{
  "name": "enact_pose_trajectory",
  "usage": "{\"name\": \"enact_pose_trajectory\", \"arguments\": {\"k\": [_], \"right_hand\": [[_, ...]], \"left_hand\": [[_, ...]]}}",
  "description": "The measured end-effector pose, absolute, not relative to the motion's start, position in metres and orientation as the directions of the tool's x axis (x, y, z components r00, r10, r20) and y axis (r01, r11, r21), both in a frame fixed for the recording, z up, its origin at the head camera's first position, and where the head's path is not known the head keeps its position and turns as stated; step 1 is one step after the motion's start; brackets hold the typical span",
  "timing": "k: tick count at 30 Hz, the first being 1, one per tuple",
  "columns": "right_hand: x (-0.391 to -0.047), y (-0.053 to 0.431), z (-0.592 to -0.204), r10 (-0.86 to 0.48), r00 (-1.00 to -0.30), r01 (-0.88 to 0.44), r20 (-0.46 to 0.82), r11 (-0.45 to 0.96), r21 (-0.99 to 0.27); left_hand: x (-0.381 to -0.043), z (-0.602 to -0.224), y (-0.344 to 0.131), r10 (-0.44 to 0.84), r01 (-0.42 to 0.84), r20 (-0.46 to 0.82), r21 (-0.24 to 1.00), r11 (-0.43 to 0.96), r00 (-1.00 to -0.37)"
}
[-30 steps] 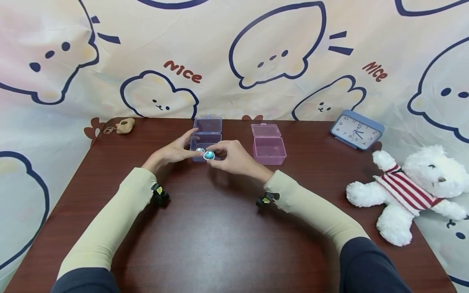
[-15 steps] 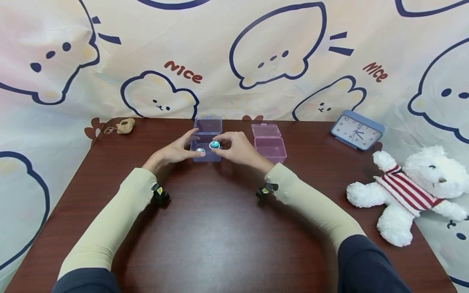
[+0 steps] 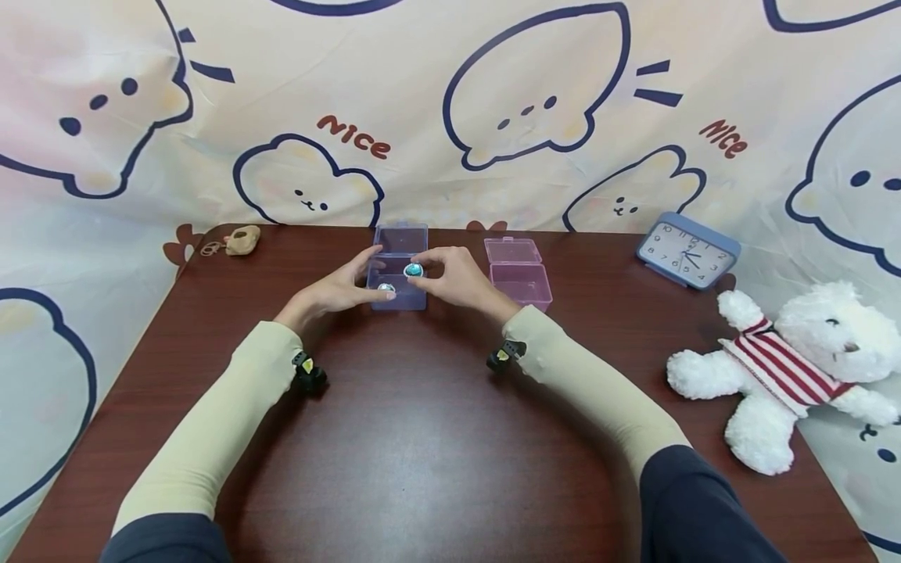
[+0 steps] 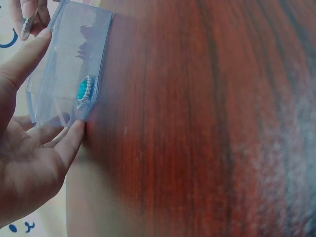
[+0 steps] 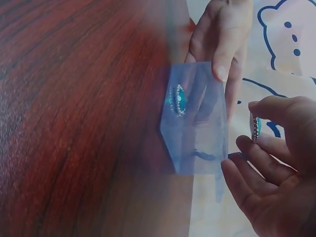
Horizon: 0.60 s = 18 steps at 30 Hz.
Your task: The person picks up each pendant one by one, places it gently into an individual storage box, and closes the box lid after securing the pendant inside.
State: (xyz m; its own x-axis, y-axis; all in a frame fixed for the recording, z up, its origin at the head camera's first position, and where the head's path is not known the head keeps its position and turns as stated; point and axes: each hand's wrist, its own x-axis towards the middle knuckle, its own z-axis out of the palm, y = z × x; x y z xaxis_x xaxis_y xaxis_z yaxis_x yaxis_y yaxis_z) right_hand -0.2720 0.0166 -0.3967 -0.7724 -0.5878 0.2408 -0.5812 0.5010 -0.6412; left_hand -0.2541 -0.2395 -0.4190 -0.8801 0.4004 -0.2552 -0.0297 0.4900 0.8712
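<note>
Near the back of the table stands a small see-through blue plastic box (image 3: pixel 408 302) with its hinged lid (image 3: pixel 401 239) raised. My left hand (image 3: pixel 331 292) holds the box's left end, thumb toward the front. Between thumb and fingertips my right hand (image 3: pixel 457 278) pinches a round turquoise-stone ornament (image 5: pixel 256 127) with a beaded silver rim, held over the box's right part in the head view. A similar turquoise ornament (image 4: pixel 85 90) sits inside the box, toward its front left by my left thumb.
An open pink box (image 3: pixel 522 285) stands right of the blue one. Farther right are a blue clock (image 3: pixel 686 252) and a white teddy bear (image 3: pixel 781 367) in a striped shirt. A small beige item with a cord (image 3: pixel 241 241) lies back left. A patterned cloth (image 3: pixel 422 94) hangs behind.
My right hand has moved back and slightly right with the ornament, from the box's front edge to over its inside. The left hand has stayed on the box.
</note>
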Motion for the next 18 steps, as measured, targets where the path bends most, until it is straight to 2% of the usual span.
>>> {"name": "enact_pose_trajectory", "arguments": {"k": [18], "right_hand": [[-0.288, 0.012, -0.412, -0.579, -0.786, -0.574, 0.217, 0.552, -0.605]], "left_hand": [[-0.254, -0.419, -0.24, 0.399, -0.03, -0.255, 0.871, 0.49, -0.881]]}}
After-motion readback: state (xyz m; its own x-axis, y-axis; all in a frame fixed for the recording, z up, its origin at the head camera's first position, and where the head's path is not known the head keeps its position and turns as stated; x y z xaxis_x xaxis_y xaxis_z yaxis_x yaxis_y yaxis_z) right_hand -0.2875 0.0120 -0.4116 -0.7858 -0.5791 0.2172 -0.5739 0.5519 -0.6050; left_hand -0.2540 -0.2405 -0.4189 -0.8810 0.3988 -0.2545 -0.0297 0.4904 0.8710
